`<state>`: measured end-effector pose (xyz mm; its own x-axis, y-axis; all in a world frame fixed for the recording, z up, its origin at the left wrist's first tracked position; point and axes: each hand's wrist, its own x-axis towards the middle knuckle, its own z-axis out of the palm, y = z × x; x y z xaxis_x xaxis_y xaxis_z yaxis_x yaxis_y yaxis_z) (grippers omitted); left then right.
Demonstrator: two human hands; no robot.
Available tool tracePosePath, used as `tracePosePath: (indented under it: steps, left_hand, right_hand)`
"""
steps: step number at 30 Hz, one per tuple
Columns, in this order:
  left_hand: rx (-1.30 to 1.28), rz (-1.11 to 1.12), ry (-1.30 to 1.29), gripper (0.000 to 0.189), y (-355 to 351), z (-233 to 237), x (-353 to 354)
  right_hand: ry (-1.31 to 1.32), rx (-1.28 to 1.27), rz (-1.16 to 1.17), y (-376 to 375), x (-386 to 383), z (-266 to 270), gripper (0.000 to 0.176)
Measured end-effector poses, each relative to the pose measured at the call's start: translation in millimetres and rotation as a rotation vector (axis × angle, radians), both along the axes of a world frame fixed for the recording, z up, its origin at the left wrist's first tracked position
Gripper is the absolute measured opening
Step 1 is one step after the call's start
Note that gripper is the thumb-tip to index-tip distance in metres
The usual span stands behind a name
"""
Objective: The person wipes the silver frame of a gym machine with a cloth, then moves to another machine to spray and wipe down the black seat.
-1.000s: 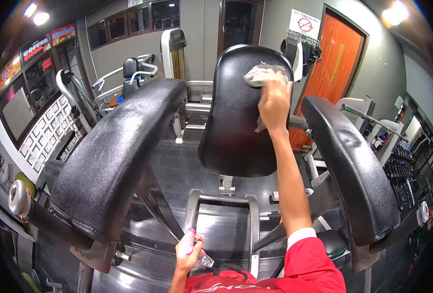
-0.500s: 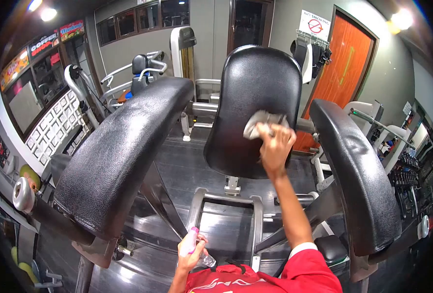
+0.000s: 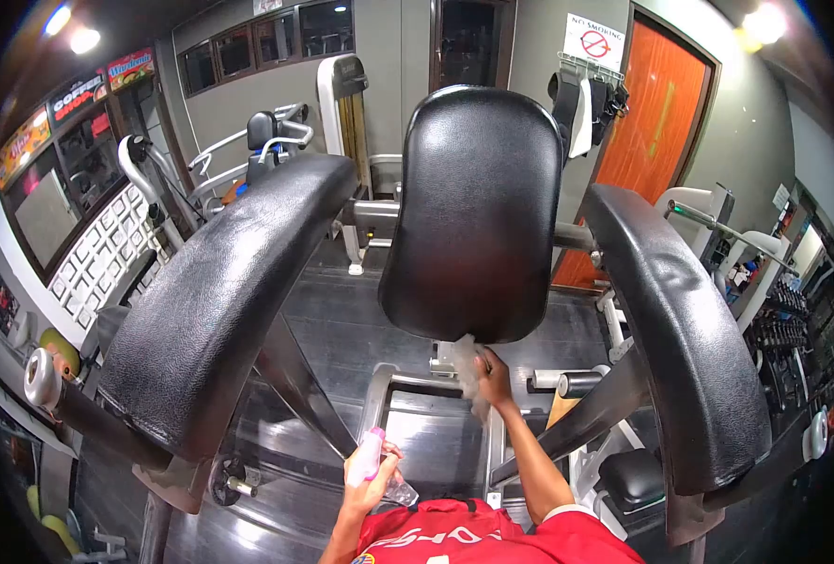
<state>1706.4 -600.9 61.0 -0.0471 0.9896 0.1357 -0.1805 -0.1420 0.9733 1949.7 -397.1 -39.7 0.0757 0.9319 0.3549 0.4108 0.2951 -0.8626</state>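
Fingers (image 3: 484,358), right hand (image 3: 498,376): pinched on cloth (image 3: 468,374) below pad (image 3: 473,207). Left hand (image 3: 376,477): clasping spray bottle (image 3: 364,461). Risk: dangling cloth may snag frame (image 3: 372,404).

Black back pad (image 3: 478,207), grey cloth (image 3: 470,376), pink-capped bottle (image 3: 365,459) — red shirt (image 3: 454,545), orange door (image 3: 656,122)
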Motion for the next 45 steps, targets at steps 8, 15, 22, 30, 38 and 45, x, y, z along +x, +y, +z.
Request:
tracePosePath:
  steps: [8,15,22,30,38,45]
  left_hand:
    - [-0.001,-0.078,0.03,0.014,9,-1,17]
    - [-0.003,-0.12,-0.023,0.018,17,-15,24]
    - [0.073,-0.176,-0.007,0.017,33,-6,-2]
    - [0.103,-0.186,0.07,0.015,43,-11,-22]
    - [0.119,-0.163,0.012,0.014,47,-15,-14]
    - [0.125,-0.173,0.095,0.015,43,-13,-6]
  right_hand:
    - [0.08,0.981,-0.123,8,-1,257,0.028]
    - [-0.656,0.948,-0.493,85,-4,298,0.046]
    - [-0.531,0.931,-0.676,57,1,199,0.031]
    - [-0.172,0.578,-0.632,0,-11,1,0.038]
    - [0.355,0.422,-0.897,-13,-19,1,0.04]
    - [0.369,0.93,-0.583,52,29,243,0.038]
